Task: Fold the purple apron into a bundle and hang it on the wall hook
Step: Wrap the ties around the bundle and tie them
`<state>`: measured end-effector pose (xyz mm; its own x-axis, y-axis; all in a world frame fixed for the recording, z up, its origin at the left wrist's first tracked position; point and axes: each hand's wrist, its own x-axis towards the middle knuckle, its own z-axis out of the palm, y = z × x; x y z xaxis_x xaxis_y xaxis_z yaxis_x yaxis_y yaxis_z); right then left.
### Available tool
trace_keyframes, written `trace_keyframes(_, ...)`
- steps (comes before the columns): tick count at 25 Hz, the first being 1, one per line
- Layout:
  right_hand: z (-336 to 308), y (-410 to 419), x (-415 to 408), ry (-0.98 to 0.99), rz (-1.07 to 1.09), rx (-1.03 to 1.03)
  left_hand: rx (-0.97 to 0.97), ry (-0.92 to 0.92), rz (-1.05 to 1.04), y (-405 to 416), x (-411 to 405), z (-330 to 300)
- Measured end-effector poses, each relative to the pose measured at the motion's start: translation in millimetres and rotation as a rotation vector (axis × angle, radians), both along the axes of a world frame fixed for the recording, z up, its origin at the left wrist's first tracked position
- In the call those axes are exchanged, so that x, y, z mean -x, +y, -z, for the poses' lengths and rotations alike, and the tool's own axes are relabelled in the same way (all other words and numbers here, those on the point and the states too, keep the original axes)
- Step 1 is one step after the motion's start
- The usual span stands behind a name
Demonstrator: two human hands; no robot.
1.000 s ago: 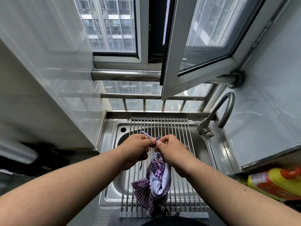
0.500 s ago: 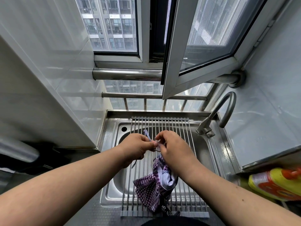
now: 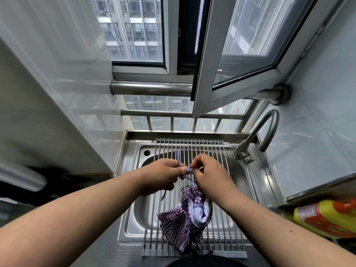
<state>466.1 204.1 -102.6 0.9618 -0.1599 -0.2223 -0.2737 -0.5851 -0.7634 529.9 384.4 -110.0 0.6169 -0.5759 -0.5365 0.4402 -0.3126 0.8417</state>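
Both hands pinch the thin strap [image 3: 187, 169] between them: left hand [image 3: 162, 173] on its left end, right hand [image 3: 211, 174] on its right. The purple apron [image 3: 185, 216] hangs bunched below the right hand, long axis down, over the sink rack [image 3: 227, 218]. No hook in view.

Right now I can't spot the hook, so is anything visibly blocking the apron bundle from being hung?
No wall hook shows in this view, so the path cannot be judged. Both the left hand and right hand pinch the strap, with the purple apron hanging over the sink rack.
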Motion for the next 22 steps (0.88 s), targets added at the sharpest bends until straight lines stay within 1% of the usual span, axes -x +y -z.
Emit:
trace_keyframes(3, -1, 0, 2, -0.014, -0.028, -0.053, 0.053, 0.058, -0.073, 1, 0, 1)
trace_keyframes(5, 0, 1, 4, -0.030, -0.043, -0.080, 0.071, 0.075, -0.087, 3, 0, -1)
trace_keyframes(10, 2, 7, 3, -0.059, 0.001, -0.079, 0.060, 0.083, -0.092, 5, 1, -2)
trace_keyframes(12, 2, 8, 2, -0.042, 0.009, -0.073, 0.021, 0.050, -0.107, 6, 0, 0)
trace_keyframes(15, 3, 7, 2, -0.010, 0.025, -0.116, -0.176, -0.109, -0.126, 11, -7, 4)
trace_keyframes(19, 6, 6, 4, 0.068, -0.033, -0.156, -0.548, -0.465, 0.014, 22, -22, 11)
trace_keyframes(22, 2, 4, 7, 0.088, -0.097, -0.115, -0.657, -0.563, 0.006, 30, -32, 14)
